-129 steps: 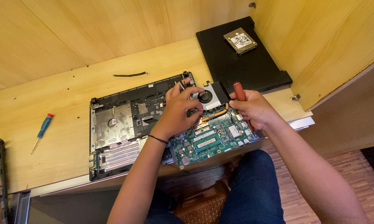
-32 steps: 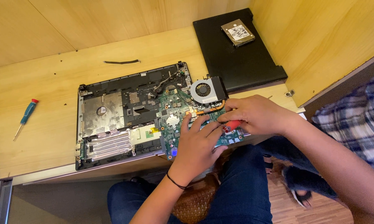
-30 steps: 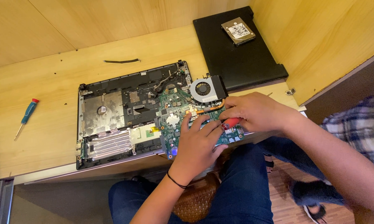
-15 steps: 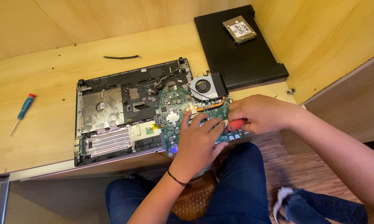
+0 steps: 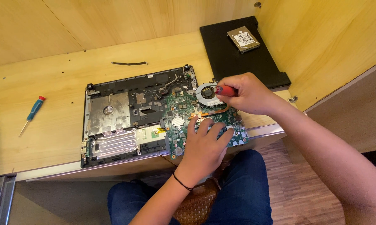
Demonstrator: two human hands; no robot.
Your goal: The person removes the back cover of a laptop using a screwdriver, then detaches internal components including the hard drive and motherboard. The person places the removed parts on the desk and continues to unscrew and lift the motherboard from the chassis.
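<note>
the right hand (image 5: 248, 93) is closed around a red-handled screwdriver (image 5: 225, 89), its tip by the cooling fan (image 5: 207, 92). the left hand (image 5: 204, 146) lies open, fingers spread flat on the green circuit board (image 5: 183, 121) in the opened laptop base (image 5: 113, 121) on the worktop (image 5: 50, 83). the board looks thin, stiff and fragile, best held by its edges

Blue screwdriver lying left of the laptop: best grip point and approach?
Probably best to grip the blue handle, coming straight down from above. The blue screwdriver lies flat on the wooden desk with bare desk around it, tilted, red cap away from the person, thin shaft toward the front edge. The handle is its thickest part; the shaft offers little to pinch.
</note>
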